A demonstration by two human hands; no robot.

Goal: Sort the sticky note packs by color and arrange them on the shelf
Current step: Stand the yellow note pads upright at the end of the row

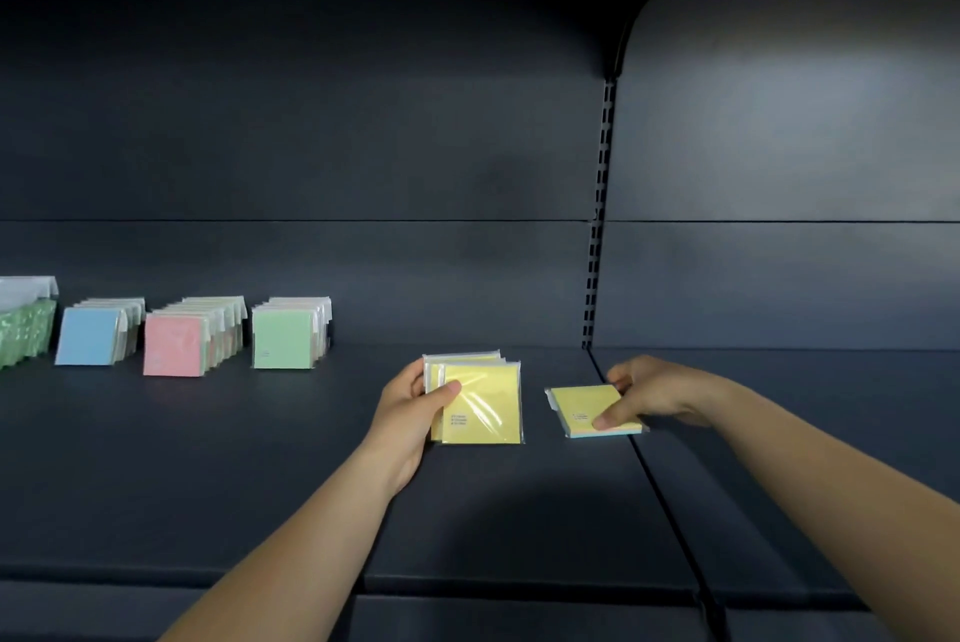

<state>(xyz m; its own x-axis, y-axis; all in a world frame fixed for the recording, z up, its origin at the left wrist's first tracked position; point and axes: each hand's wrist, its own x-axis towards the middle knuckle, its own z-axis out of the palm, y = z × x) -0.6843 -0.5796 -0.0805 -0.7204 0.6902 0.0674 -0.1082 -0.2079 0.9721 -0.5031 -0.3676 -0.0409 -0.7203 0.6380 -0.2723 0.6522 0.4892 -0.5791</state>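
My left hand (415,413) grips a small upright stack of yellow sticky note packs (480,400) standing on the dark shelf (260,459), thumb across the front pack. To the right, one more yellow pack (587,407) lies flat on the shelf. My right hand (649,394) pinches that flat pack at its right side, thumb on top. At the left stand three upright rows: blue packs (88,336), pink packs (174,345) and green packs (283,339).
A green patterned item (26,335) under clear wrap sits at the far left edge. A slotted upright post (597,236) and a seam divide this shelf bay from the one on the right (805,433). The shelf's front edge (467,584) runs below my arms.
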